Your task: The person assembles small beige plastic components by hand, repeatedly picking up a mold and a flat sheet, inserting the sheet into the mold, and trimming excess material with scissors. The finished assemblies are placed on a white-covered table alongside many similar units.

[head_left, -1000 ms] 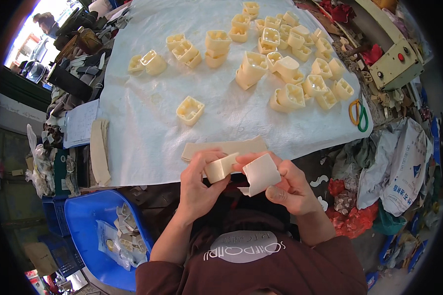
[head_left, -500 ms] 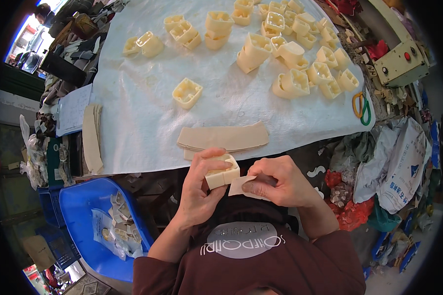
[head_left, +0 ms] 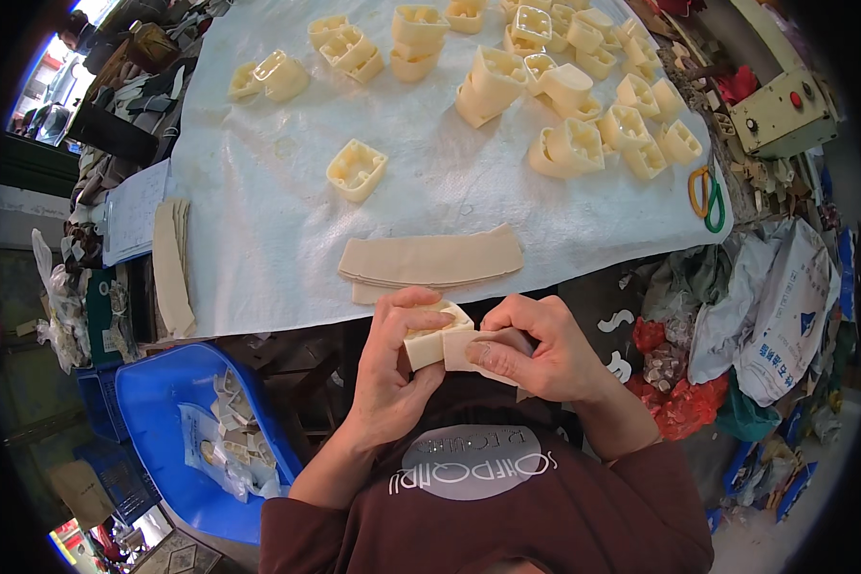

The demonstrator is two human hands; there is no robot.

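Observation:
Just off the table's near edge, my left hand [head_left: 392,368] grips a cream plastic block [head_left: 425,351], hollow and rounded at the corners, with the fingers over its top and the thumb below. My right hand [head_left: 542,349] pinches a beige strip [head_left: 461,352] of leather-like sheet between thumb and fingers. The strip's end lies against the right part of the block's side. Part of the strip is hidden by the right hand. Straight ahead, a small stack of similar beige strips [head_left: 430,256] lies on the table's near edge.
On the white-covered table [head_left: 258,220], a lone hollow block [head_left: 357,170] sits ahead, with several more [head_left: 569,148] grouped at the far right. Another strip stack [head_left: 172,268] lies at left. Scissors [head_left: 707,199] rest at right. A blue bin [head_left: 153,421] with scraps stands lower left.
My right hand has brought the strip's end left onto the block's side; before, a small gap showed between them. The left hand keeps its hold. The view has shifted slightly.

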